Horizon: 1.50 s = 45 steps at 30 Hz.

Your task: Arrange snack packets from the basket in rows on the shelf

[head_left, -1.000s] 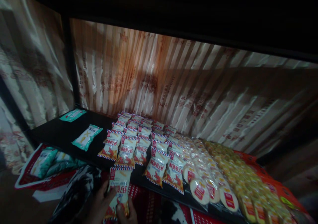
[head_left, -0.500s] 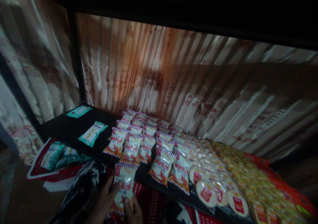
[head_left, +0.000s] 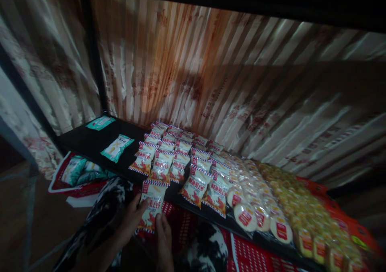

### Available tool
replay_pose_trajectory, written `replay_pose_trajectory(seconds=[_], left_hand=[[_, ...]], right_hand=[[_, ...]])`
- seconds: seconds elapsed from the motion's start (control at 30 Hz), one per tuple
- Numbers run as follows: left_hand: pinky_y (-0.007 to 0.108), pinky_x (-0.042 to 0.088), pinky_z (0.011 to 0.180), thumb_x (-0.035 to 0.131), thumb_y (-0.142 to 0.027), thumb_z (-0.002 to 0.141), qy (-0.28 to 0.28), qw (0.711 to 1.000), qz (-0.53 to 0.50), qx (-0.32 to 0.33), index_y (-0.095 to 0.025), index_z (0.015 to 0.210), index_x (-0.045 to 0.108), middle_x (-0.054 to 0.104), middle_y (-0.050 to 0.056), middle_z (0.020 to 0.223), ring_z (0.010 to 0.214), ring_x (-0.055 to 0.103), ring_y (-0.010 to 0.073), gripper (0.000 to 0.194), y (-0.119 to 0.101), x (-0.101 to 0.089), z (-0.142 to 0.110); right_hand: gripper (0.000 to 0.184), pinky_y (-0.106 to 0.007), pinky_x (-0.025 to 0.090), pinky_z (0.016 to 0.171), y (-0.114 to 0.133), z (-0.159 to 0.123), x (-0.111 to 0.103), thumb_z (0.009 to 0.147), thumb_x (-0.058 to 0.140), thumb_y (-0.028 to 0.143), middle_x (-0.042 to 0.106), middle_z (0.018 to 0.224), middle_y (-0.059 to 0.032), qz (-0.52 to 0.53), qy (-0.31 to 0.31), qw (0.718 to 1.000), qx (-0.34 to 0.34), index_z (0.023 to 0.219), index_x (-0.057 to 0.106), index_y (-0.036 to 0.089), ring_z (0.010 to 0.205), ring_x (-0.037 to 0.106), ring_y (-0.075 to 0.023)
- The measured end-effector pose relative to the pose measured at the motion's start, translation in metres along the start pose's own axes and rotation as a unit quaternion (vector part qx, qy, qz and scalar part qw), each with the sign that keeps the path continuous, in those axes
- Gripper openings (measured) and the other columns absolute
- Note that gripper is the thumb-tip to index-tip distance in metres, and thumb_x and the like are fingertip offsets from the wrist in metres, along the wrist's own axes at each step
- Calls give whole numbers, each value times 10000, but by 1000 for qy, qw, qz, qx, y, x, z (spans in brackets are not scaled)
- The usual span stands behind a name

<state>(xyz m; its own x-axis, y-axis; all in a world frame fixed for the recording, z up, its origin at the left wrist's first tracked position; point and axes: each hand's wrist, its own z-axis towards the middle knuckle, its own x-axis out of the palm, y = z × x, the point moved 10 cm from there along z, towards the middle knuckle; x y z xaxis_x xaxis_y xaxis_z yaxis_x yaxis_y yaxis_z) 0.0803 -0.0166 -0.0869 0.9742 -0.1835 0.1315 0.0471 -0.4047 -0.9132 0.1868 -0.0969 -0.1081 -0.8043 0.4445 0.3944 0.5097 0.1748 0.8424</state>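
Between both hands, just off the shelf's front edge, is a snack bag (head_left: 153, 203) with a striped top and red print. My left hand (head_left: 134, 211) grips its left side, fingers over the front. My right hand (head_left: 163, 230) holds its lower right side, thumb on the front. Right behind it, on the black shelf (head_left: 95, 144), stand several matching snack bags (head_left: 162, 165) in rows, tilted back and overlapping. Two more of these bags (head_left: 195, 186) lean at the front, right of a narrow gap.
Two teal packets (head_left: 117, 148) lie on the shelf's left part. Below them a red basket (head_left: 57, 175) holds more teal packets. To the right are wrapped round crackers (head_left: 245, 217), small yellow packs (head_left: 305, 240) and orange bags (head_left: 340, 219). Pleated curtains (head_left: 193, 67) hang behind.
The camera view has tilted down and shifted slightly, so more of the red baskets shows. Both hands still hold the snack bag at the shelf's front edge.
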Motion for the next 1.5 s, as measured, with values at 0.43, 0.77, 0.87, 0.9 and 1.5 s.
replay_pose_trajectory(seconds=[0.43,0.77,0.87,0.9,1.5], left_hand=[[316,516,704,577,-591,707,-14,999,27,19,-149,1034,575,702,75,847,827,667,247,550,-4,2,-6],[296,491,655,515,-608,712,-31,995,82,40,-161,944,592,686,52,815,750,643,214,509,-19,12,-9],[292,485,646,477,-598,734,-36,995,87,38,-162,940,586,680,42,803,723,633,202,494,-22,14,-12],[291,484,643,468,-588,742,-38,994,91,39,-163,938,585,679,41,802,720,630,201,483,-23,15,-13],[303,495,754,453,-486,791,-36,983,132,120,-165,1063,573,682,73,970,875,639,224,437,-40,29,-4]], right_hand=[[612,-275,503,660,15,0,5,745,547,625,701,923,-102,-61,-6,996,-69,1080,635,121,771,645,-203],[540,-291,500,714,28,-3,-11,760,540,585,706,888,-94,-120,-77,983,-114,996,659,115,778,638,-202],[546,-289,500,705,26,-2,-15,757,545,579,704,897,-98,-122,-88,982,-112,1014,654,109,782,639,-204],[546,-286,499,699,26,-2,-17,759,545,576,704,898,-99,-124,-91,982,-114,1020,652,108,782,639,-204],[560,-284,481,786,46,-9,-28,815,502,513,671,1064,-119,-194,-146,953,-181,1186,571,99,931,623,-211]])
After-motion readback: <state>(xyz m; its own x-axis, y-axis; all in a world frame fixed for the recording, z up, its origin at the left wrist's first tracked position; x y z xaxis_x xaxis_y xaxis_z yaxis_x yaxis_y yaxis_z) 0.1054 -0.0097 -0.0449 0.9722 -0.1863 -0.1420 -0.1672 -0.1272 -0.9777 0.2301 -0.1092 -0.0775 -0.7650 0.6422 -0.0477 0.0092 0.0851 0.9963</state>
